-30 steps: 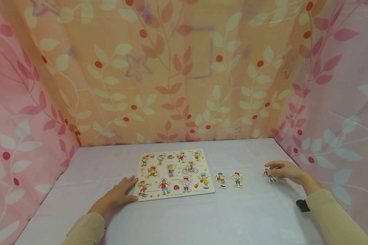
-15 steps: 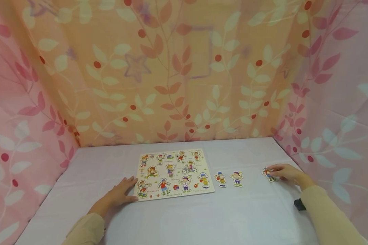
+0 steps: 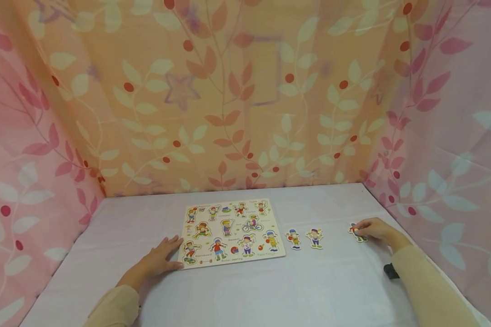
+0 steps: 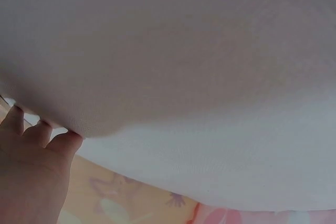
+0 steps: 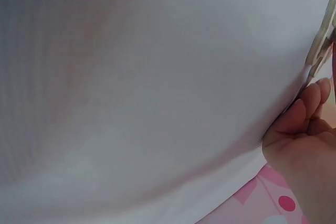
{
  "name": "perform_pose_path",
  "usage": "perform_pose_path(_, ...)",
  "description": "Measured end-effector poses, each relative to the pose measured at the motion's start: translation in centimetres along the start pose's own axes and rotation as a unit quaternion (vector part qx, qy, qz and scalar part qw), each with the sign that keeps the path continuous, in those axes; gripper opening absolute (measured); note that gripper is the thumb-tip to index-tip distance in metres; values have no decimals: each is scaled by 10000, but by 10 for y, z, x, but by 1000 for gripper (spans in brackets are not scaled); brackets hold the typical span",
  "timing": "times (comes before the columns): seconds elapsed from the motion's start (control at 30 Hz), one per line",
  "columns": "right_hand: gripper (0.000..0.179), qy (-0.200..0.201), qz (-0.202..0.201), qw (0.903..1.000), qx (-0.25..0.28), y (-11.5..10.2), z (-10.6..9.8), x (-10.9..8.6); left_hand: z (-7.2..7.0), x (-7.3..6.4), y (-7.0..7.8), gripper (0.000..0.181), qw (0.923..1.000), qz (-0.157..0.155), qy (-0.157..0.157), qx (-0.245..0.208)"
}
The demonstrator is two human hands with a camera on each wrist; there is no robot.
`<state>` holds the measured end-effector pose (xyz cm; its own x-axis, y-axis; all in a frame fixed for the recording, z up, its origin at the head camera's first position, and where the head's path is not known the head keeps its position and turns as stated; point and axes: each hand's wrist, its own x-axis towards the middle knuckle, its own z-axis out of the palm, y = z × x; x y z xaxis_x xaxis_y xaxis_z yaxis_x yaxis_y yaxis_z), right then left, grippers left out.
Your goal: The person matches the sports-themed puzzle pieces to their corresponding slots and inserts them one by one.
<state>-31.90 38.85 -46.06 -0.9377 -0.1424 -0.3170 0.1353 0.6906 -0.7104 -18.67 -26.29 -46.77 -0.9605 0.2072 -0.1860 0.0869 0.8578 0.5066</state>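
A wooden sports puzzle board (image 3: 245, 265) printed with children playing sports lies at the middle of the table. My left hand (image 3: 162, 258) rests at its left edge, fingers spread and thumb near the front corner. On the far right, my right hand (image 3: 375, 230) pinches a puzzle piece (image 3: 353, 230) shaped like a child; the fingers cover part of it. The right wrist view shows this puzzle piece (image 5: 321, 35) edge-on beside the curled fingers (image 5: 293, 119). Two more child-shaped pieces, one with a blue cap (image 3: 293, 239) and one with a purple cap (image 3: 314, 239), lie right of the board.
A white cloth covers the table (image 3: 245, 297). A small black object (image 3: 390, 271) shows beside the right sleeve. Patterned curtains (image 3: 229, 113) enclose the back and both sides.
My right hand's fingers have come down onto the puzzle piece and taken hold of it, with the hand and forearm shifting slightly left. The left hand stays at the board's edge.
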Motion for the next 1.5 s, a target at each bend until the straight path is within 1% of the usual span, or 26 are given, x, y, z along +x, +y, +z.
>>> perform_pose_path(0.1,19,44,-57,9999,137,1,2,1,-1,-1,0,89,10000,13,18,-10)
perform_pose_path(0.17,17,147,-54,9997,202,1,1,0,-1,-1,1,88,10000,57,37,-34)
perform_pose_path(0.23,17,228,-80,9993,280,1,1,-2,-1,-1,2,88,9999,118,42,-44)
perform_pose_path(0.3,17,285,-88,9990,344,1,0,-4,-1,-1,2,88,9999,99,30,-86)
perform_pose_path(0.43,20,173,-143,9985,505,-5,2,-10,-1,0,2,89,9999,76,15,-70)
perform_pose_path(0.53,23,86,-284,9980,557,-13,5,-14,0,1,1,88,9999,97,46,-56)
perform_pose_path(0.63,28,98,-340,9980,525,-23,8,-17,0,1,0,88,9999,106,55,-33)
perform_pose_path(0.77,37,221,-225,9985,455,-36,11,-19,0,1,-1,89,10000,56,42,-51)
perform_pose_path(0.9,42,198,-317,9984,429,-49,18,-20,-1,-1,-2,89,9999,43,63,-66)
perform_pose_path(1.27,36,103,-513,9977,435,-90,44,-28,1,1,-3,89,10000,-38,4,-74)
perform_pose_path(1.5,30,43,-658,9972,350,-107,63,-28,0,-1,1,87,10000,-33,-17,-33)
